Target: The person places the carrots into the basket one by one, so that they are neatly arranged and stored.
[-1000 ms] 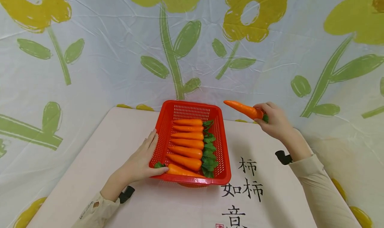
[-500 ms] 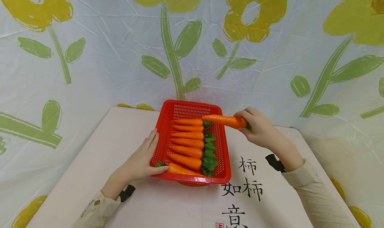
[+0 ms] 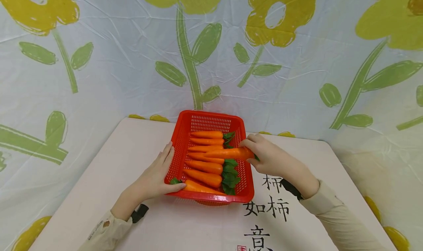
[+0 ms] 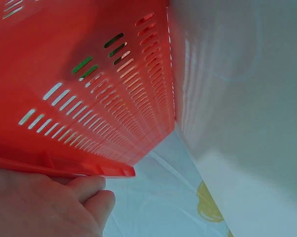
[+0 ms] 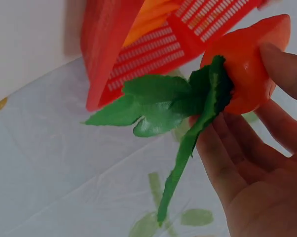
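A red slotted basket [image 3: 247, 177] stands mid-table with several orange carrots [image 3: 205, 167] lying side by side in it, green leaves to the right. My right hand [image 3: 264, 157] grips one more carrot [image 3: 228, 153] by its thick leafy end and holds it level over the basket, tip pointing left. In the right wrist view that carrot [image 5: 247, 69] and its green leaves [image 5: 163, 106] fill the frame beside the basket's wall [image 5: 138, 54]. My left hand [image 3: 155, 177] rests flat against the basket's left wall, thumb by the near rim; in the left wrist view its fingers [image 4: 84, 192] lie under the rim [image 4: 64, 165].
The table [image 3: 132, 148] is covered by a pale cloth with black calligraphy [image 3: 267, 203] near the right front. A white backdrop with yellow flowers [image 3: 281, 19] and green stems hangs close behind the table's far edge.
My right hand has carried the carrot from up at the right of the basket leftward and down until it hangs over the carrots inside. The left hand has stayed on the basket.
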Demonstrator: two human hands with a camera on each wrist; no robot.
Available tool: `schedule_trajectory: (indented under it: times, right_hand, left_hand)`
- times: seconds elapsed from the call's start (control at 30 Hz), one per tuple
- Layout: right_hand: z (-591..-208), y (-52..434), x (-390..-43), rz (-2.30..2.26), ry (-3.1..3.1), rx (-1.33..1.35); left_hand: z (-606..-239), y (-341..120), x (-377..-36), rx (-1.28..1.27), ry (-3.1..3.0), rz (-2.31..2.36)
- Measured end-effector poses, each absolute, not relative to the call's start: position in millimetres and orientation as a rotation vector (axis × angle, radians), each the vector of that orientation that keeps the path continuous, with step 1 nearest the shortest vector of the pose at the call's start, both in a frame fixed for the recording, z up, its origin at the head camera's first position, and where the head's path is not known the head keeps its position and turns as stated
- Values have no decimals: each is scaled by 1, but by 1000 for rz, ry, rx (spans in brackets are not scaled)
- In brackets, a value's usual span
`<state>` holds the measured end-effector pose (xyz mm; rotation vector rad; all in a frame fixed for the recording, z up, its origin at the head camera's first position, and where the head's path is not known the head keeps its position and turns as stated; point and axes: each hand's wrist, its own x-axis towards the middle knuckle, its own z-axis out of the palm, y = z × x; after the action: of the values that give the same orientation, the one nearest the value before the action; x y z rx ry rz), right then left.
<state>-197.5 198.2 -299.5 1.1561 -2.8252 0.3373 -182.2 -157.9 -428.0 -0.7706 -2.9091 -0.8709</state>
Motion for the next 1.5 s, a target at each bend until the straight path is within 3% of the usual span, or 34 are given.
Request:
schedule_trajectory:
  times: [0.4,1.5]
  right_hand:
    - [-304,159,-201,70,-3162,1283]
    - [-355,96,-209,-401,-3633,1119]
  left_hand:
    - [-426,-158,-181,-753,-2917,-893]
    - [-428,-159,-180,-738,-2925,-909]
